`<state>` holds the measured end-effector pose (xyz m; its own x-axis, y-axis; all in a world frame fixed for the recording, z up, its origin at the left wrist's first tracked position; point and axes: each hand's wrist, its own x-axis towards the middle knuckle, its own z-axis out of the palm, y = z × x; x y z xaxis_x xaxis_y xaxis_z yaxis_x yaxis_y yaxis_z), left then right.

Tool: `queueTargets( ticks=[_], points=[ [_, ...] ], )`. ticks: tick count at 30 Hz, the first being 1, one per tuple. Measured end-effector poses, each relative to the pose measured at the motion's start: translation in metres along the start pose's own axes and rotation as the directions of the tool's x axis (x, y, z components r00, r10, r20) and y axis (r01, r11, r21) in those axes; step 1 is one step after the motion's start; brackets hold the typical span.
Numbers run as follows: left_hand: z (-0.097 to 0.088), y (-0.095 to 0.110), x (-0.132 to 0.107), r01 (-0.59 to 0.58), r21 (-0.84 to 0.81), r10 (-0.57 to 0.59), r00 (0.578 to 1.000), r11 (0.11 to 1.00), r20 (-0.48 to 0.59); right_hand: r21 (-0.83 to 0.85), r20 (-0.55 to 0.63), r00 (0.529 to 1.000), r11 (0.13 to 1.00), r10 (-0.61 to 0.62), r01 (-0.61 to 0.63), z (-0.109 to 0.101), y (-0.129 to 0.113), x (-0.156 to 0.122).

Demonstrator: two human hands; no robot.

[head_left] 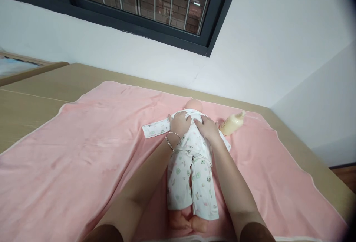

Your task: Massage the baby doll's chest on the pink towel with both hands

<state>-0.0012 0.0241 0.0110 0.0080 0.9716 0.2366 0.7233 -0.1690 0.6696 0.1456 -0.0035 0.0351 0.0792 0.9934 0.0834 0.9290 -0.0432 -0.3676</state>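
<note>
A baby doll lies stretched out on a pink blanket, its bare feet nearest me and its head at the far end. It wears white printed pyjamas, a long-sleeved top and trousers. My left hand, with a bracelet at the wrist, rests on the doll's upper body at the left shoulder side, fingers spread. On the other side my right hand lies on the upper body too, thumb apart from the fingers. Neither hand grasps anything. The doll's face cannot be made out.
A pale yellow pump bottle lies tilted on the blanket, just right of my right hand. Beneath the blanket is a wooden table, set against a white wall. A dark-framed window with bars is above.
</note>
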Motion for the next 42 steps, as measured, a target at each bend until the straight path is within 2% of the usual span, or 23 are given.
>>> queueTargets(
  ticks=[4, 10, 17, 22, 26, 32, 37, 42],
  points=[
    [-0.005, 0.005, -0.001, -0.025, 0.089, 0.021, 0.999, 0.996, 0.05, 0.038, 0.027, 0.999, 0.999, 0.021, -0.022, -0.001, 0.008, 0.006],
    [-0.011, 0.016, -0.011, -0.108, 0.217, 0.088, 0.991, 0.97, 0.098, 0.039, 0.027, 0.999, 0.999, -0.021, 0.02, 0.008, 0.014, 0.011],
    [-0.027, 0.028, -0.019, -0.172, 0.289, 0.117, 0.973, 0.942, 0.198, -0.095, -0.014, 0.999, 0.995, -0.043, 0.041, -0.008, -0.008, -0.008],
    [-0.03, 0.033, -0.023, -0.225, 0.314, 0.16, 0.963, 0.923, 0.218, -0.193, 0.014, 0.999, 0.98, -0.053, 0.054, -0.016, -0.016, -0.017],
    [-0.031, 0.026, -0.019, -0.184, 0.271, 0.109, 0.957, 0.945, 0.27, -0.139, 0.004, 0.999, 0.989, -0.044, 0.044, -0.009, -0.006, -0.007],
    [-0.031, 0.001, 0.002, -0.074, 0.121, 0.023, 0.925, 0.99, 0.379, 0.038, 0.044, 0.998, 0.998, -0.042, 0.04, 0.002, 0.012, 0.008],
    [-0.029, 0.0, 0.003, -0.086, 0.121, 0.032, 0.921, 0.989, 0.388, 0.044, 0.02, 0.999, 0.998, -0.051, 0.05, 0.002, 0.007, 0.005],
    [-0.034, 0.021, -0.013, -0.199, 0.254, 0.109, 0.938, 0.946, 0.33, -0.135, -0.033, 0.998, 0.99, -0.055, 0.051, -0.003, -0.014, -0.011]
  ],
)
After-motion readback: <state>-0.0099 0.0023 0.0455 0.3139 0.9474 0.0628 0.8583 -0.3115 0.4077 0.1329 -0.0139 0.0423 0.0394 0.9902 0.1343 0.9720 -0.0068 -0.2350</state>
